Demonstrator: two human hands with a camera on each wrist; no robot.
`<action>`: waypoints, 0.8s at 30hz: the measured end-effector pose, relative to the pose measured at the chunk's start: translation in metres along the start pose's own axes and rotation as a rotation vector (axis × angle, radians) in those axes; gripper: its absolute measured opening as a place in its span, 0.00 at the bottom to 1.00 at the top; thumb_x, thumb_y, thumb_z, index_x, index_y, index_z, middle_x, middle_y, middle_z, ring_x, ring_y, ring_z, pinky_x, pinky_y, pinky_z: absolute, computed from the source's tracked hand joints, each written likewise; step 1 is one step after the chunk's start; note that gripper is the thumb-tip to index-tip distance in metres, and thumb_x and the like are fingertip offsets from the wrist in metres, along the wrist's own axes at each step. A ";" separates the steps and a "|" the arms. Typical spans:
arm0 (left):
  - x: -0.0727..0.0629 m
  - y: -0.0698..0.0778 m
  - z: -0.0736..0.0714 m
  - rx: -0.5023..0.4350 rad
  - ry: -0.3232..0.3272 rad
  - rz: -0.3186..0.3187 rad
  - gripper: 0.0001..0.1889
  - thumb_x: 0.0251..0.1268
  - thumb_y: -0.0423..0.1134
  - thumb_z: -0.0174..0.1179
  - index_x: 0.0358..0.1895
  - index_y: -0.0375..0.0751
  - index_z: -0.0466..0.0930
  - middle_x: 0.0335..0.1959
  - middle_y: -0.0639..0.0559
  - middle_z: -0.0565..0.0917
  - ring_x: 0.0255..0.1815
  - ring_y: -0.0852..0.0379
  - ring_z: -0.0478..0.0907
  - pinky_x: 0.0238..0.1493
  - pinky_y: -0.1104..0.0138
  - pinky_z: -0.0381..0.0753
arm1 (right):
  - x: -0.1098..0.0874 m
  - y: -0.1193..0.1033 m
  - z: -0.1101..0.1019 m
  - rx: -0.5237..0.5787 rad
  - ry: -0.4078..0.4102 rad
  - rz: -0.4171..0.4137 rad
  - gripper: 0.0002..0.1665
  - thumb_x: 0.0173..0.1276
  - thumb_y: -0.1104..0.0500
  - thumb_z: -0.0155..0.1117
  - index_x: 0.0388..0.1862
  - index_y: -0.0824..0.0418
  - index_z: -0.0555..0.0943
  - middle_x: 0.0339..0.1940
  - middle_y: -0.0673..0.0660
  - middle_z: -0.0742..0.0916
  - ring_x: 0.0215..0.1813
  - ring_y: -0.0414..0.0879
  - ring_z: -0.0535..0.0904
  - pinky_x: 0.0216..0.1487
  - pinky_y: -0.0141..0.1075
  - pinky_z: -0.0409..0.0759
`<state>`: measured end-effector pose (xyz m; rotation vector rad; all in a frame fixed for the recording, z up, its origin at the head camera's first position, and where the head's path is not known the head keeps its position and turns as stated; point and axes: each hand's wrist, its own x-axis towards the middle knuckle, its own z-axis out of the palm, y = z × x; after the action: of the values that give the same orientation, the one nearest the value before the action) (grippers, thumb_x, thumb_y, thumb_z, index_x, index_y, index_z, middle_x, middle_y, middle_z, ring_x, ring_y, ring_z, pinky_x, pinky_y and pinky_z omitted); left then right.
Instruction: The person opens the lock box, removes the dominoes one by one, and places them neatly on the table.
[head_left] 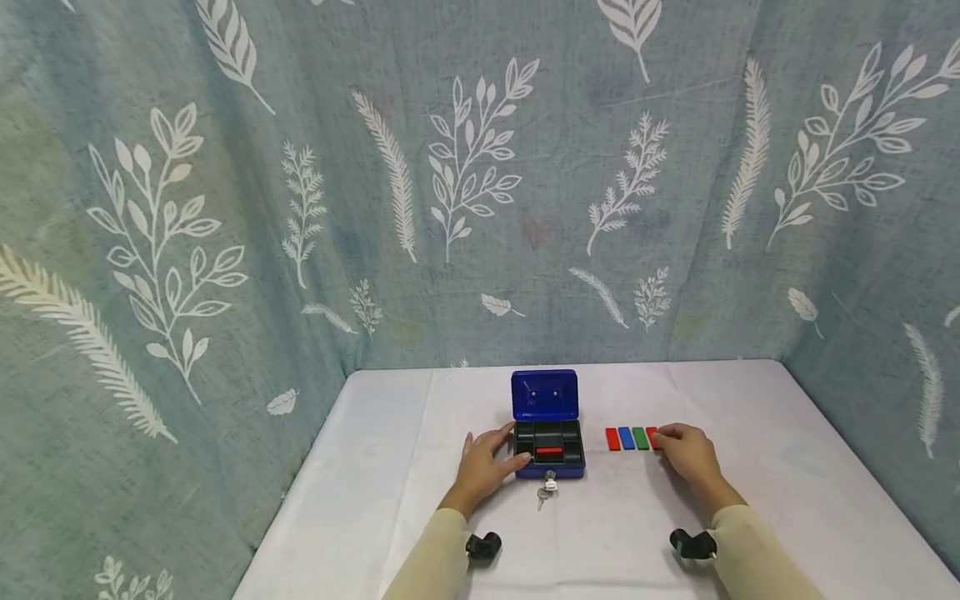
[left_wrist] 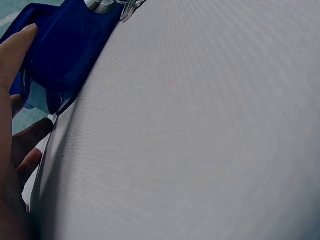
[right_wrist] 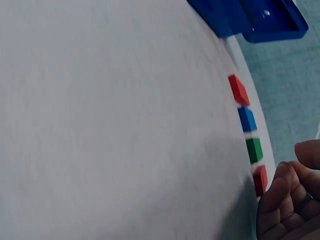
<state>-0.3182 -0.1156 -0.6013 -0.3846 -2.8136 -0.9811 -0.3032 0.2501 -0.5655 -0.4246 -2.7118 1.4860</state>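
Observation:
In the head view, a blue cash box (head_left: pixel 550 471) stands with its lid (head_left: pixel 545 396) raised. A red bar (head_left: pixel 549 451) lies in a front middle compartment of its black tray. My left hand (head_left: pixel 483 471) rests at the box's left side, thumb at the front rim and loosely spread fingers along the side. To the right of the box lie a red block (head_left: pixel 612 439), a blue block (head_left: pixel 626 438), a green block (head_left: pixel 641 438) and a second red block (right_wrist: pixel 260 180) in a row. My right hand (head_left: pixel 690 454) touches that last red block with loosely bent fingertips, thumb apart from it.
Small keys (head_left: pixel 543 498) hang from the lock at the box's front. A white cloth (head_left: pixel 600 533) covers the table, and a leaf-patterned curtain (head_left: pixel 525 208) rises behind its far edge.

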 end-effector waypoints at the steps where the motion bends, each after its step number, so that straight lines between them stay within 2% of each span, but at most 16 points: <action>1: 0.000 0.000 0.000 0.000 0.001 0.000 0.42 0.54 0.73 0.57 0.71 0.59 0.68 0.62 0.54 0.77 0.67 0.52 0.68 0.73 0.44 0.37 | 0.000 -0.002 0.003 0.012 -0.003 -0.004 0.20 0.71 0.57 0.59 0.53 0.71 0.79 0.41 0.62 0.84 0.37 0.50 0.77 0.27 0.30 0.74; 8: -0.001 -0.003 0.002 0.003 -0.001 -0.007 0.42 0.54 0.73 0.58 0.71 0.58 0.68 0.62 0.53 0.77 0.67 0.51 0.68 0.73 0.44 0.37 | -0.004 -0.012 0.024 0.041 0.001 -0.033 0.18 0.70 0.57 0.60 0.50 0.69 0.81 0.39 0.60 0.84 0.34 0.48 0.78 0.27 0.31 0.76; 15: 0.001 -0.001 0.003 0.008 -0.014 0.002 0.42 0.54 0.73 0.57 0.72 0.59 0.67 0.63 0.55 0.76 0.67 0.52 0.68 0.73 0.44 0.36 | -0.012 -0.019 0.031 0.046 -0.017 -0.064 0.17 0.70 0.56 0.61 0.50 0.68 0.81 0.37 0.59 0.84 0.34 0.48 0.77 0.30 0.32 0.78; 19: 0.003 0.000 0.001 0.008 -0.007 0.009 0.42 0.54 0.74 0.56 0.72 0.59 0.68 0.63 0.55 0.77 0.67 0.52 0.68 0.73 0.44 0.36 | -0.013 -0.028 0.037 0.083 -0.015 -0.106 0.15 0.69 0.58 0.63 0.48 0.68 0.82 0.35 0.59 0.85 0.32 0.47 0.78 0.29 0.33 0.79; 24: 0.003 -0.002 0.000 0.020 -0.012 -0.010 0.42 0.54 0.74 0.57 0.72 0.59 0.67 0.63 0.56 0.77 0.67 0.53 0.68 0.74 0.45 0.35 | -0.015 -0.039 0.049 0.081 -0.053 -0.183 0.13 0.68 0.60 0.64 0.45 0.68 0.83 0.32 0.56 0.86 0.30 0.44 0.79 0.27 0.34 0.79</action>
<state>-0.3213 -0.1165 -0.6021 -0.3759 -2.8361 -0.9550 -0.3048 0.1864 -0.5580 -0.1323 -2.6339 1.5713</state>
